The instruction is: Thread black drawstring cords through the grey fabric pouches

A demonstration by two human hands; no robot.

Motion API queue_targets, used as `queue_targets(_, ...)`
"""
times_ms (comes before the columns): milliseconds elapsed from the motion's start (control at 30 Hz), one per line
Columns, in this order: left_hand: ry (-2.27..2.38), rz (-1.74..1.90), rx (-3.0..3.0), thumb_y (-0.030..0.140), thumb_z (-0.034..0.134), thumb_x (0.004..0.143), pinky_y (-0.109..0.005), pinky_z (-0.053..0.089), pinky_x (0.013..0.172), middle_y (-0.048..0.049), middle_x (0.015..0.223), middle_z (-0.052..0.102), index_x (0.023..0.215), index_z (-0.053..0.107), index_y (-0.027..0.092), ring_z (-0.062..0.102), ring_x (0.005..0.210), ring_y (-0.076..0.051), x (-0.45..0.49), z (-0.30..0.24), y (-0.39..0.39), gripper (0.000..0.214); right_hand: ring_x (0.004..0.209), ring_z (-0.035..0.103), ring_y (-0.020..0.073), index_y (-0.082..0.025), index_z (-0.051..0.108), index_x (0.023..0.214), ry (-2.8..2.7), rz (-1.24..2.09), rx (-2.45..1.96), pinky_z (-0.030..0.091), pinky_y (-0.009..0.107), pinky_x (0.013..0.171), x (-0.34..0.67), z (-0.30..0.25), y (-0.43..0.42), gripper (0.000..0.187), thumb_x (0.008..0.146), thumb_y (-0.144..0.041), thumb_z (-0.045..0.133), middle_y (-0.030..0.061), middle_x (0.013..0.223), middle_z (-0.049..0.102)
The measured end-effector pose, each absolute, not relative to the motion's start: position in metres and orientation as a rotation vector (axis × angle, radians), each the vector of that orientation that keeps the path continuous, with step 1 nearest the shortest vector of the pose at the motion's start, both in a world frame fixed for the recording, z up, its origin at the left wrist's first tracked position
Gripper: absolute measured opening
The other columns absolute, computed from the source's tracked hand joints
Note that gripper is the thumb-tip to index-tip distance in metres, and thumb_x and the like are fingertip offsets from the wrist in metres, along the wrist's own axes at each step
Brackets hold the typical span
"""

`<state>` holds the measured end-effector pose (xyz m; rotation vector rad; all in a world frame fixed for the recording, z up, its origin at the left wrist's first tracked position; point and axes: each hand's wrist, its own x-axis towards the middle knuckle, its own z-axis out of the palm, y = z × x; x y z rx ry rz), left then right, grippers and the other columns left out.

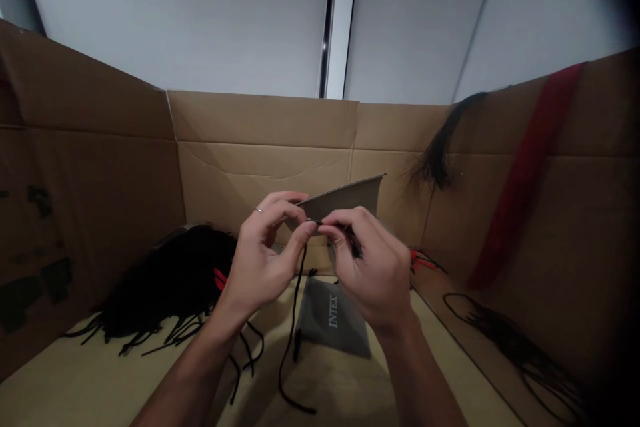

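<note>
Both my hands are raised in front of me, fingertips meeting. My left hand, with a ring on one finger, pinches a thin black cord against the edge of a grey pouch. The cord hangs down from the pinch to the table. My right hand grips the same edge of the grey pouch, fingers closed on it and on the cord's end. Under my hands a second grey pouch printed INTEX lies flat on the table.
Cardboard walls ring the work area on three sides. A pile of black cords lies at the left, with red tips showing. More black cords lie at the right. A red strap and a black cord bundle hang over the right wall.
</note>
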<state>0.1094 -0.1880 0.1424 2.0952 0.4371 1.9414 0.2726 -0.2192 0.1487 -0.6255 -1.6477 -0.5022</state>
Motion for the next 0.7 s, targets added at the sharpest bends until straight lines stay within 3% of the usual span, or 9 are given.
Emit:
queue_targets(367, 0.526, 1.944, 2.300, 0.020, 0.060, 0.105, -0.035, 0.052, 0.103, -0.0083, 0.123, 0.070, 0.093, 0.069, 0.021, 0.066, 0.120, -0.022, 0.1069, 0.1466, -0.1954, 0.016, 0.080, 0.072, 0.0122, -0.023, 0.063, 0.093, -1.633, -0.345, -0.608, 0.056, 0.023, 0.077, 0.2694, 0.1472, -0.2197, 0.012, 0.103, -0.017, 0.065, -0.0009, 0.088, 0.075)
queue_targets(567, 0.571, 2.040, 2.357, 0.017, 0.064, 0.102, -0.036, 0.052, 0.107, -0.0079, 0.126, 0.068, 0.094, 0.074, 0.020, 0.065, 0.121, -0.021, 0.1057, 0.1482, -0.1953, 0.013, 0.115, 0.072, 0.0173, -0.023, 0.059, 0.093, -1.694, -0.139, -0.539, 0.056, 0.030, 0.099, 0.2696, 0.1485, -0.2164, 0.013, 0.104, -0.015, 0.059, 0.0057, 0.121, 0.075)
queue_targets(700, 0.552, 2.032, 2.369, 0.016, 0.064, 0.101, -0.037, 0.052, 0.109, -0.0086, 0.130, 0.065, 0.093, 0.074, 0.020, 0.064, 0.126, -0.022, 0.1055, 0.1485, -0.1953, 0.013, 0.107, 0.074, 0.0172, -0.024, 0.056, 0.095, -1.740, 0.066, -0.532, 0.058, 0.030, 0.090, 0.2728, 0.1461, -0.2138, 0.011, 0.105, -0.021, 0.058, 0.0050, 0.118, 0.077)
